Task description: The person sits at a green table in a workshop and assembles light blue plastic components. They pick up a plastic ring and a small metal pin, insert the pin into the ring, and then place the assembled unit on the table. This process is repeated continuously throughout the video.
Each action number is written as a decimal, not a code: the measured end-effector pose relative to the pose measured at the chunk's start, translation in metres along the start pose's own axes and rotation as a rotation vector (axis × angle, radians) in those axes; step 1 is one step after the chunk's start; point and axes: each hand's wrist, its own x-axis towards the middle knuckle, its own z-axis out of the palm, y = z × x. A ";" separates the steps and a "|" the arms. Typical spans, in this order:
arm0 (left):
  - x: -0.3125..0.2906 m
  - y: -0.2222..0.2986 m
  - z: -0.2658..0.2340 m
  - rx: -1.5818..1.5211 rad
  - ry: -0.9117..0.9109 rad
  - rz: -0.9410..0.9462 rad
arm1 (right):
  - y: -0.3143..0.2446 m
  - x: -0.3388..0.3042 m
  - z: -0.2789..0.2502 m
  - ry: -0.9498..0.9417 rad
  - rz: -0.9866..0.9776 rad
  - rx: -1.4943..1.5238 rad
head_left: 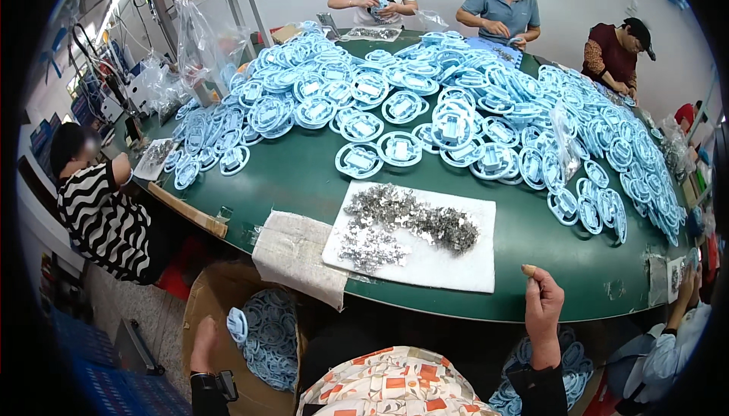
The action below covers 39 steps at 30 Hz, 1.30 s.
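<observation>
My left hand [205, 337] is low at the left, over an open cardboard box [203, 294] of light blue oval plastic parts. Right beside its fingers is one tilted blue oval plastic part [238, 326]; whether the hand touches it I cannot make out, since the fingers are mostly hidden. Beyond the table's near edge, my right hand [544, 306] is raised with its fingers curled and thumb and fingertip together; a yellowish covering shows at the tip. Anything pinched there is too small to name. Small silvery metal pieces [414, 222] lie heaped on a white pad [471, 272] between the hands.
Large piles of blue oval plastic parts [357, 124] spread over the green table [281, 177]. A whitish cloth [296, 253] hangs over the near edge, left of the pad. More blue parts [573, 370] are below my right forearm. Several people work around the table.
</observation>
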 end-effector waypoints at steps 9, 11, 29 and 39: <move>0.022 0.441 -0.060 -0.241 0.392 0.754 | 0.007 -0.004 0.005 0.026 -0.028 -0.065; 0.042 0.522 -0.032 -0.226 0.202 0.970 | 0.007 -0.006 0.000 0.044 -0.024 -0.101; 0.125 0.675 0.021 -0.003 -0.051 1.015 | 0.007 -0.005 0.002 0.069 -0.047 -0.107; 0.016 0.613 -0.009 -0.798 -0.974 0.575 | -0.027 -0.001 0.012 -0.063 -0.044 0.140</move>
